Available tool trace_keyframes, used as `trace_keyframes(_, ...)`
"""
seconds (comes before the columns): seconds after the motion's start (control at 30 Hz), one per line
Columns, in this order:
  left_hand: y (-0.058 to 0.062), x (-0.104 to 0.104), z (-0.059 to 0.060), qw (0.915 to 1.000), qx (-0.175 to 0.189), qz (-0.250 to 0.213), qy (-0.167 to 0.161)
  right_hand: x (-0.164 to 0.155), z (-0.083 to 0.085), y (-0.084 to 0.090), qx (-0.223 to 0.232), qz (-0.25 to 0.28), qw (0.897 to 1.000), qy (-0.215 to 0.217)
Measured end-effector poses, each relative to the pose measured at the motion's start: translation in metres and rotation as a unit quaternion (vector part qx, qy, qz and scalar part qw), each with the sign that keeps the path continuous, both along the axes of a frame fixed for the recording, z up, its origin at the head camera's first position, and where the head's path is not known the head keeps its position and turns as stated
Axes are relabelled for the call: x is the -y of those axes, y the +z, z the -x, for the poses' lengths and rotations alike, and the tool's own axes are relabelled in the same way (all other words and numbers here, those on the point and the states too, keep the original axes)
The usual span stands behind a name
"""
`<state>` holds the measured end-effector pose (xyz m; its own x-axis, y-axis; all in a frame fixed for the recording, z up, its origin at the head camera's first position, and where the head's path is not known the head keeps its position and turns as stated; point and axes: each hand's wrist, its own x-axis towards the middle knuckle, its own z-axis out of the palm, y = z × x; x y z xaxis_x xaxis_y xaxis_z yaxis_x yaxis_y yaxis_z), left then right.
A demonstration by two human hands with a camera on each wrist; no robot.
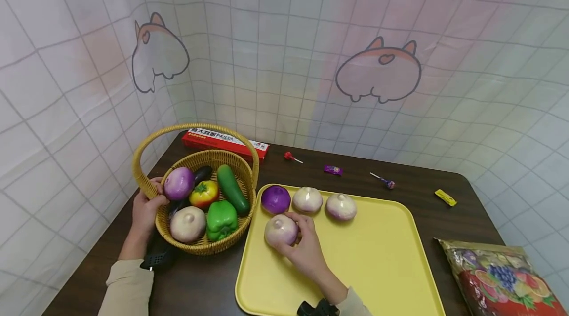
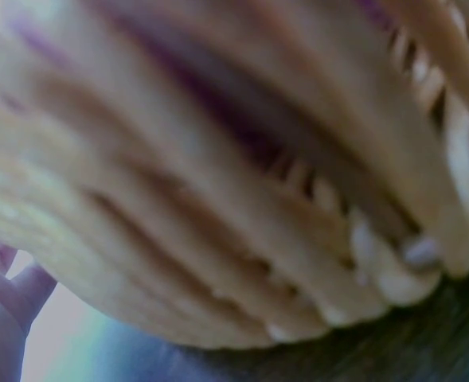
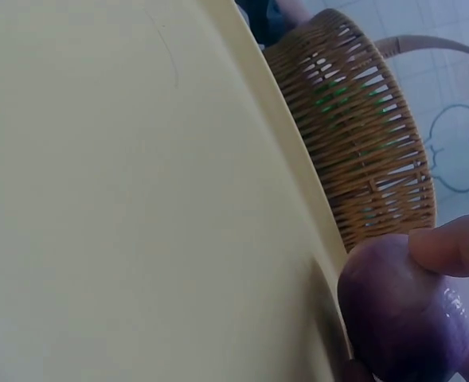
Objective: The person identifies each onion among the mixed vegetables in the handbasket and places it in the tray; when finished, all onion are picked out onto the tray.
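In the head view, my right hand [image 1: 304, 247] grips a white-and-purple onion [image 1: 281, 230] over the left part of a yellow tray [image 1: 369, 256]. The right wrist view shows that onion's purple underside [image 3: 401, 310] between fingers and thumb, close to the tray's edge. A purple onion [image 1: 276, 199] and two whitish onions, one in the middle [image 1: 307, 200] and one to the right [image 1: 341, 207], line the tray's far side. My left hand [image 1: 145, 210] holds the rim of a wicker basket [image 1: 209, 249] at its left, by the handle's foot. Blurred wicker [image 2: 218, 199] fills the left wrist view.
Inside the basket are a purple onion [image 1: 179, 183], a whitish onion [image 1: 188, 224], a green pepper [image 1: 222, 220], a cucumber [image 1: 233, 190], a red-yellow fruit [image 1: 204, 194] and eggplant. Behind stand a pasta box [image 1: 222, 144] and several candies. A printed bag [image 1: 507, 276] lies at right.
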<state>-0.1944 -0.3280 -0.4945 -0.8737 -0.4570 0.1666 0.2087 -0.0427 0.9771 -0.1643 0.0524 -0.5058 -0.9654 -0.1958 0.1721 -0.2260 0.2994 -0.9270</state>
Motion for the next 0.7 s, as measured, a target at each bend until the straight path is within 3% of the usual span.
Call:
trace_keyframes(0.37, 0.001, 0.001, 0.000, 0.9994, 0.024, 0.023, 0.006, 0.001, 0.000, 0.000, -0.030, 0.004, 0.999, 0.035)
trace_keyframes(0.7, 0.002, -0.001, 0.000, 0.9997, 0.019, 0.013, 0.005, 0.002, -0.012, 0.034, -0.013, 0.021, 0.997, 0.070)
